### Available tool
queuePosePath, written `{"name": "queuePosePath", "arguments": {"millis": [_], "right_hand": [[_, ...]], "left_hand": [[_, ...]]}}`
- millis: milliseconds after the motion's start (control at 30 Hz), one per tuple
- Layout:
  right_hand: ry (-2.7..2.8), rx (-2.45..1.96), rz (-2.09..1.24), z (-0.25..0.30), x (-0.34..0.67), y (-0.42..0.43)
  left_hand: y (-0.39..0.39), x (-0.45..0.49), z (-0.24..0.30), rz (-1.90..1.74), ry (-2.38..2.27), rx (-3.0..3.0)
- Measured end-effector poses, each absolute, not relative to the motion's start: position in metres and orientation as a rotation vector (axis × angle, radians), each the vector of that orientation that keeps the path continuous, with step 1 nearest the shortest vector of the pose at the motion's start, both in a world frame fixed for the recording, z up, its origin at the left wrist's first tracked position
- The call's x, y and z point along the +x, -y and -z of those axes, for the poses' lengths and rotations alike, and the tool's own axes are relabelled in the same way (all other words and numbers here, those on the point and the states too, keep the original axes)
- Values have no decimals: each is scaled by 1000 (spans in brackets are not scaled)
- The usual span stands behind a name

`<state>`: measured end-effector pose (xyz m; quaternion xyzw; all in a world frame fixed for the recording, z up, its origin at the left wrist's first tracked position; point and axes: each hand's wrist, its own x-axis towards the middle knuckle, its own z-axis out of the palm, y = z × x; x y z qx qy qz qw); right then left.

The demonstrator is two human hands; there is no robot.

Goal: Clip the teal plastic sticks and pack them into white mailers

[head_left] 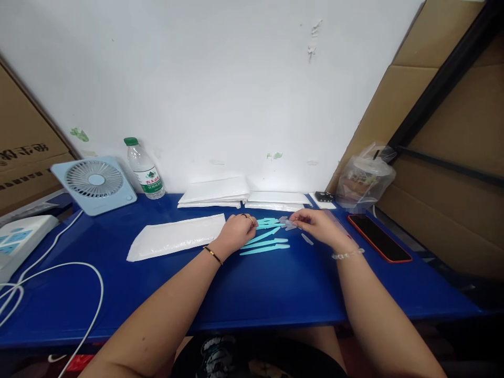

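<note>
Several turquoise eyebrow razors (264,251) lie on the blue table, spread in a loose fan between my hands. My left hand (236,231) is closed at their left ends, its fingers on the handle of a razor in the upper group. My right hand (318,226) pinches at the right side of the group, where small clear blade caps (290,228) are bunched. Its fingertips hide part of the cap they hold. A loose clear cap (307,239) lies apart, just below the right fingers.
A white padded envelope (177,237) lies left of my left hand. More envelopes (214,190) are stacked by the wall. A fan (96,181) and water bottle (145,170) stand at the left with white cables. At the right are a phone (378,237) and a bagged cup (364,178).
</note>
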<state>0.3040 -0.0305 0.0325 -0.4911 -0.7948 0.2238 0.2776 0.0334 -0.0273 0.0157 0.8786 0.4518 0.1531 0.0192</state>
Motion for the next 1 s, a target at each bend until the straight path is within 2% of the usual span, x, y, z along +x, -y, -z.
{"name": "queuePosePath", "arguments": {"millis": [200, 433, 733, 900, 1000], "right_hand": [[2144, -1267, -646, -28, 292, 31], [2101, -1283, -523, -30, 300, 30], [2151, -1202, -747, -26, 284, 32], [2166, -1472, -741, -28, 313, 29], [2167, -1714, -862, -25, 326, 27]], "left_hand": [[25, 33, -12, -534, -1376, 2694], [24, 32, -13, -559, -1380, 2630], [30, 37, -14, -550, -1226, 2612], [34, 36, -17, -402, -1199, 2563], [33, 35, -14, -438, -1257, 2538]]}}
